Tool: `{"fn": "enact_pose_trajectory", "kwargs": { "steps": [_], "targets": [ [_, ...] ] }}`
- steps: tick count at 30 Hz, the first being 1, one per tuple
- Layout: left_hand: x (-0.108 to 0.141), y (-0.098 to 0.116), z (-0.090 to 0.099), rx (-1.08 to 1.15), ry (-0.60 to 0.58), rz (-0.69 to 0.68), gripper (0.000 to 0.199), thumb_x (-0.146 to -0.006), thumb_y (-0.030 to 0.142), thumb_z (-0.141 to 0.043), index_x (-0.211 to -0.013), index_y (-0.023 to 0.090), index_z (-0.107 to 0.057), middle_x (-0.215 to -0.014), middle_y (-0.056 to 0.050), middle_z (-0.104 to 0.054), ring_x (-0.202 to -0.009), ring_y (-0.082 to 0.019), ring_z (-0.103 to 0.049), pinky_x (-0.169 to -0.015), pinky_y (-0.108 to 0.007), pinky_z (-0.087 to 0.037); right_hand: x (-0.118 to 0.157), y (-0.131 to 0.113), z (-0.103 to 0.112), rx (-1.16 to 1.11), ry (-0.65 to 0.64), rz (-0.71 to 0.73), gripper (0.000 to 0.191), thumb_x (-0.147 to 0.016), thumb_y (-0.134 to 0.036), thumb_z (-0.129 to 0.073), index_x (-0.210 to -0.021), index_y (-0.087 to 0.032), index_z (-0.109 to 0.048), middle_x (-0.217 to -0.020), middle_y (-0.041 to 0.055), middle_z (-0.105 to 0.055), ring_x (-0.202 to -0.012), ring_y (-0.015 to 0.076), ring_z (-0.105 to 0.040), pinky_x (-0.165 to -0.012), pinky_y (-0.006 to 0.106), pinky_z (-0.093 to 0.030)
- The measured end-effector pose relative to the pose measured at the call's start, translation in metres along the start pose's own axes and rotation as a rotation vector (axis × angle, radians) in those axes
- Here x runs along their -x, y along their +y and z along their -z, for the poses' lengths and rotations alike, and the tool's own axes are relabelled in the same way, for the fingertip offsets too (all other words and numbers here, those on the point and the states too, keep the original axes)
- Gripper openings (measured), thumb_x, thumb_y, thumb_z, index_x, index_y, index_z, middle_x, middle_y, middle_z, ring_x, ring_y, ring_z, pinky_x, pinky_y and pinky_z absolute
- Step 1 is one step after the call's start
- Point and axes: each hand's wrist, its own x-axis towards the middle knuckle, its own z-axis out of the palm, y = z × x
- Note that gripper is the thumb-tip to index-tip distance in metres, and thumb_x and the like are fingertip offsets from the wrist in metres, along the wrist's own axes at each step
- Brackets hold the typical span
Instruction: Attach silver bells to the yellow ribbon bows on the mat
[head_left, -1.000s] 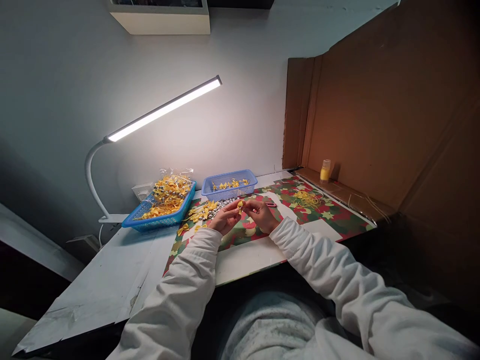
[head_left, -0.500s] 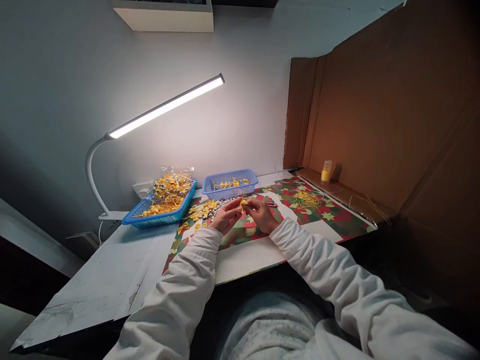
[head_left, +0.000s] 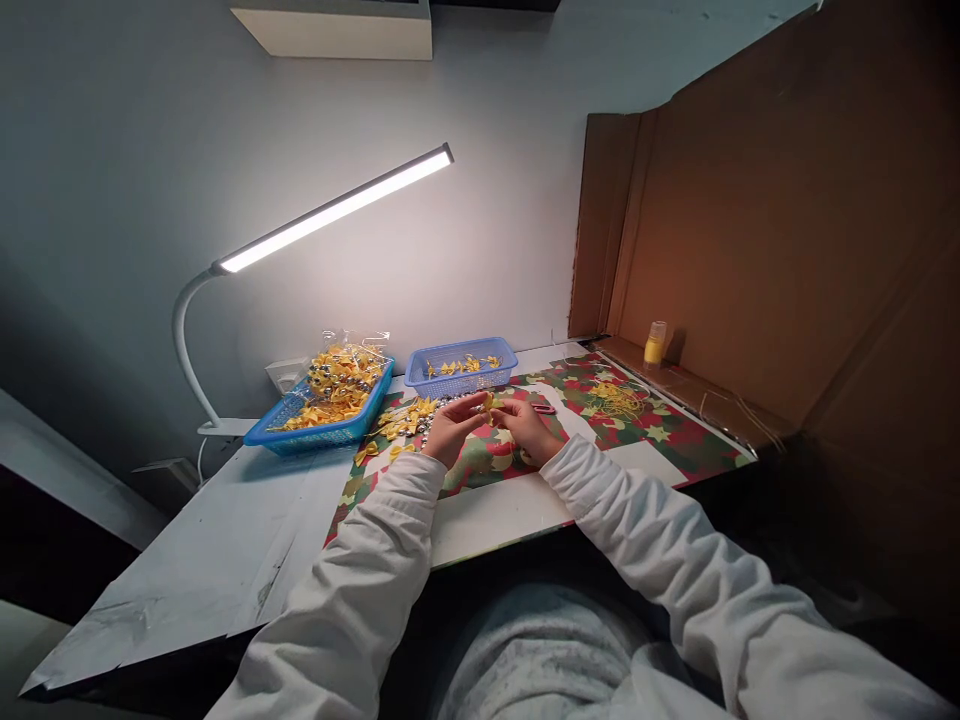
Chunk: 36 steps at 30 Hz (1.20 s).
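Observation:
Between my two hands, above the patterned mat, is a small yellow ribbon bow (head_left: pixel 490 402). My left hand (head_left: pixel 454 428) pinches it from the left with thumb and forefinger. The fingertips of my right hand (head_left: pixel 528 428) close on it from the right, partly hiding it. Just left of and behind my left hand lies a loose pile of yellow bows (head_left: pixel 405 418), with silver bells (head_left: pixel 448 405) beside it. A pink-handled tool (head_left: pixel 543 408) rests beyond my right hand, its kind too small to make out.
A blue basket (head_left: pixel 319 437) heaped with yellow bows and silver bells stands at left. Behind is a lilac basket (head_left: pixel 459 380) with several bows. Yellow cord (head_left: pixel 616 398) lies on the right, near a small bottle (head_left: pixel 655 343). A lamp (head_left: pixel 337 208) overhangs the left; cardboard (head_left: pixel 750 230) walls the right.
The fingers have shifted slightly around the bow, and my left fingers look straighter. The view has moved a little; the baskets and piles stay in place.

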Motion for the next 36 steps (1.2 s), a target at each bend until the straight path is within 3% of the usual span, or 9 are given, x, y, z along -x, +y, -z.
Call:
{"fn": "enact_pose_trajectory", "kwargs": {
  "steps": [4, 9, 12, 14, 16, 20, 28, 32, 36],
  "targets": [
    [0.000, -0.001, 0.001, -0.092, 0.015, -0.047, 0.041, -0.050, 0.020, -0.084, -0.090, 0.016, -0.074, -0.072, -0.004, -0.071, -0.062, -0.012, -0.059, -0.066, -0.029, -0.049, 0.002, 0.001, 0.001, -0.105, -0.029, -0.187, 0.018, -0.066, -0.030, -0.069, -0.077, -0.017, -0.068, -0.071, 0.0020, -0.063, -0.065, 0.0114, -0.056, -0.059, 0.024, -0.045],
    [-0.001, -0.002, 0.003, -0.190, 0.052, -0.090, 0.041, -0.051, 0.020, -0.082, -0.090, 0.015, -0.074, -0.063, -0.002, -0.068, -0.056, -0.010, -0.054, -0.057, -0.023, -0.045, 0.001, 0.004, 0.003, -0.112, -0.109, -0.188, 0.019, -0.071, -0.026, -0.064, -0.087, -0.019, -0.068, -0.086, 0.0060, -0.066, -0.073, 0.0137, -0.058, -0.061, 0.026, -0.046],
    [-0.002, -0.003, 0.004, -0.210, 0.073, -0.099, 0.041, -0.050, 0.020, -0.082, -0.090, 0.014, -0.073, -0.060, -0.001, -0.067, -0.053, -0.009, -0.052, -0.053, -0.022, -0.043, 0.001, 0.004, 0.003, 0.101, 0.060, -0.041, 0.026, -0.071, -0.025, -0.063, -0.096, -0.019, -0.066, -0.094, 0.0069, -0.062, -0.081, 0.0169, -0.056, -0.069, 0.031, -0.047],
    [-0.001, -0.002, 0.004, -0.220, 0.096, -0.093, 0.042, -0.051, 0.020, -0.082, -0.091, 0.014, -0.073, -0.058, -0.001, -0.066, -0.052, -0.008, -0.052, -0.052, -0.022, -0.042, 0.003, -0.001, 0.003, 0.290, 0.274, 0.168, 0.031, -0.069, -0.024, -0.065, -0.100, -0.021, -0.064, -0.102, 0.0070, -0.059, -0.092, 0.0196, -0.053, -0.079, 0.035, -0.045],
    [-0.002, -0.001, 0.003, -0.224, 0.110, -0.081, 0.042, -0.050, 0.019, -0.082, -0.091, 0.014, -0.073, -0.061, -0.002, -0.067, -0.054, -0.009, -0.053, -0.054, -0.022, -0.043, 0.006, -0.007, 0.003, 0.450, 0.381, 0.373, 0.025, -0.069, -0.024, -0.067, -0.094, -0.022, -0.066, -0.105, 0.0066, -0.055, -0.100, 0.0215, -0.049, -0.088, 0.038, -0.041],
    [-0.003, -0.002, 0.004, -0.191, 0.088, -0.071, 0.041, -0.048, 0.019, -0.084, -0.087, 0.014, -0.074, -0.073, -0.004, -0.071, -0.057, -0.010, -0.054, -0.059, -0.024, -0.047, 0.011, -0.015, 0.002, 0.634, 0.296, 0.503, 0.004, -0.073, -0.024, -0.068, -0.075, -0.025, -0.071, -0.096, 0.0052, -0.056, -0.094, 0.0217, -0.047, -0.088, 0.039, -0.038],
    [-0.007, -0.008, 0.008, -0.229, -0.007, -0.040, 0.044, -0.050, 0.026, -0.082, -0.091, 0.014, -0.073, -0.087, -0.008, -0.073, -0.068, -0.013, -0.060, -0.067, -0.027, -0.050, 0.011, -0.015, -0.001, 0.735, 0.223, 0.486, 0.011, -0.079, -0.019, -0.062, -0.073, -0.024, -0.070, -0.092, 0.0039, -0.059, -0.092, 0.0206, -0.047, -0.085, 0.036, -0.036],
    [-0.009, -0.011, 0.015, -0.374, -0.088, 0.004, 0.045, -0.054, 0.027, -0.078, -0.097, 0.013, -0.072, -0.081, -0.006, -0.073, -0.068, -0.015, -0.061, -0.067, -0.028, -0.049, 0.013, -0.021, -0.001, 0.599, 0.166, 0.527, 0.011, -0.082, -0.019, -0.056, -0.074, -0.021, -0.064, -0.091, 0.0033, -0.062, -0.094, 0.0195, -0.050, -0.087, 0.035, -0.038],
    [-0.011, -0.014, 0.023, -0.666, -0.188, 0.134, 0.037, -0.054, 0.018, -0.072, -0.090, 0.013, -0.074, -0.067, -0.002, -0.070, -0.058, -0.013, -0.059, -0.059, -0.025, -0.046, 0.006, -0.026, 0.008, 0.205, 0.307, 0.495, 0.011, -0.084, -0.029, -0.052, -0.078, -0.021, -0.056, -0.088, 0.0033, -0.064, -0.089, 0.0173, -0.057, -0.084, 0.034, -0.043]
  ]
}}
